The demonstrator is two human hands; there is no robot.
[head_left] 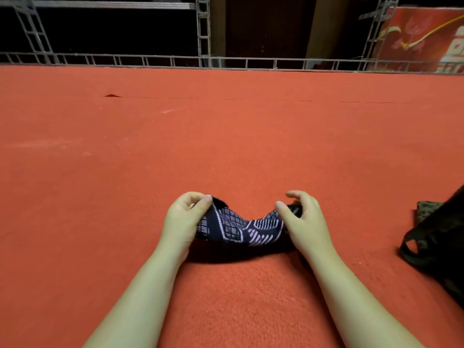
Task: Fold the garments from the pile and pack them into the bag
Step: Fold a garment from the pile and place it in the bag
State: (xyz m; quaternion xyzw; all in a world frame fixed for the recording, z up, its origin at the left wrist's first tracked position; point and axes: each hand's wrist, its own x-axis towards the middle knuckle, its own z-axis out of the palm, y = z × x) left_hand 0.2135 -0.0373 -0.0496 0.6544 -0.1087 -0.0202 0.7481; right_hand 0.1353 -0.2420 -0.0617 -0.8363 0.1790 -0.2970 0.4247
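A small dark navy garment [238, 228] with a white grid pattern hangs just above the red carpet, sagging in the middle. My left hand [184, 219] pinches its left end between thumb and fingers. My right hand [301, 219] grips its right end, index finger lifted. A black bag [437, 244] with a strap loop lies at the right edge, partly cut off by the frame. No pile of garments is in view.
Red carpet [226, 136] covers the floor, with a seam line across the far part. A patterned dark cloth [426, 209] lies beside the bag. A metal truss frame [203, 33] and a red banner [421, 38] stand along the far edge.
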